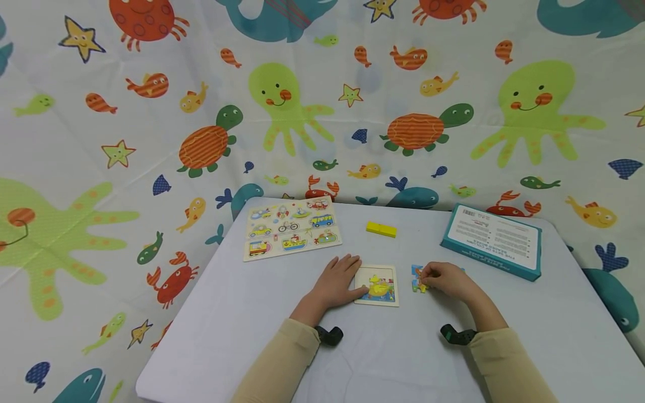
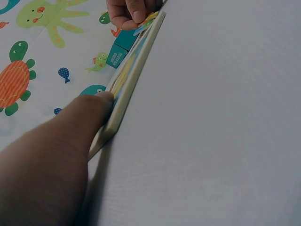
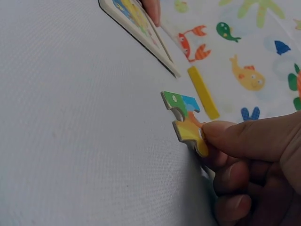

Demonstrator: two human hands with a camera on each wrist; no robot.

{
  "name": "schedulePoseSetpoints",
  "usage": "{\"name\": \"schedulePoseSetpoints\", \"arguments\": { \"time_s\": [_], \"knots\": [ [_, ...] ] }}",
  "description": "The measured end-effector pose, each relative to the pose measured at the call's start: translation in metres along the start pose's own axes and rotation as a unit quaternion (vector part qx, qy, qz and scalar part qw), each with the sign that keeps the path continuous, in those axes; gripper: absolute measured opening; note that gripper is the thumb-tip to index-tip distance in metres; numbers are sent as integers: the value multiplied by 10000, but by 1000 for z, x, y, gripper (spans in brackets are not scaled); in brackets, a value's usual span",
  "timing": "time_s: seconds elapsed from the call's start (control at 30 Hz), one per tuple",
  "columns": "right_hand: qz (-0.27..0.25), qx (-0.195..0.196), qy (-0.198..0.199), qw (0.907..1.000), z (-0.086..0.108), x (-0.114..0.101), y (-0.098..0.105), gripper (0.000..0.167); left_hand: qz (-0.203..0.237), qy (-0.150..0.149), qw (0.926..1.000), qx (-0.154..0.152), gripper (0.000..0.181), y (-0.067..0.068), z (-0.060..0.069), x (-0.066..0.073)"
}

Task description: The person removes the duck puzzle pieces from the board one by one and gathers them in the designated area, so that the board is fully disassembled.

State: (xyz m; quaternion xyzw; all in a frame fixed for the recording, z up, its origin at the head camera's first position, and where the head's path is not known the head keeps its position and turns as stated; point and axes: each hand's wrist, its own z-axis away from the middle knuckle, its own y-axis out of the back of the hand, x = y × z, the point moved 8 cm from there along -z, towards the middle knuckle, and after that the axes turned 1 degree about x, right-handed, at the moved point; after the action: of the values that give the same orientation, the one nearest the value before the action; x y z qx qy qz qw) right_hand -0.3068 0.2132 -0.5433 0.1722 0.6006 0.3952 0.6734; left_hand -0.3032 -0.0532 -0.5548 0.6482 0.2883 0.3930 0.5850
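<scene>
My right hand [image 1: 448,280] pinches a jigsaw piece [image 3: 186,120] between thumb and fingers; the right wrist view shows it green, blue, orange and yellow. In the head view other colourful pieces [image 1: 416,271] lie beside and partly behind that hand. To the left is a square wooden puzzle frame [image 1: 397,286] with a yellow duck-like picture inside. My left hand [image 1: 336,282] rests at its left edge, fingers spread and thumb [image 2: 104,101] on the frame. The hand hides part of that edge.
A yellow block [image 1: 381,229] lies behind the frame. A board with vehicle pictures [image 1: 289,226] is at the back left, a teal and white box [image 1: 491,240] at the back right. A cloth printed with sea animals [image 1: 353,140] hangs behind the white table [image 1: 221,336].
</scene>
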Motion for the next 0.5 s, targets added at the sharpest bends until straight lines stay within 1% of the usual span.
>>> {"name": "schedulePoseSetpoints", "arguments": {
  "time_s": [0.17, 0.33, 0.5],
  "knots": [
    [-39, 17, -15, 10000, 0, 1, 0, 10, 21, 14, 10000, -1, 84, -1, 0, 0],
    [-128, -70, -86, 9999, 1, 0, 0, 11, 25, 10, 10000, 49, 83, -1, -1, -1],
    [-78, -53, -86, 9999, 2, -1, 1, 12, 64, 17, 10000, 60, 83, 0, -1, -2]
  ]
}}
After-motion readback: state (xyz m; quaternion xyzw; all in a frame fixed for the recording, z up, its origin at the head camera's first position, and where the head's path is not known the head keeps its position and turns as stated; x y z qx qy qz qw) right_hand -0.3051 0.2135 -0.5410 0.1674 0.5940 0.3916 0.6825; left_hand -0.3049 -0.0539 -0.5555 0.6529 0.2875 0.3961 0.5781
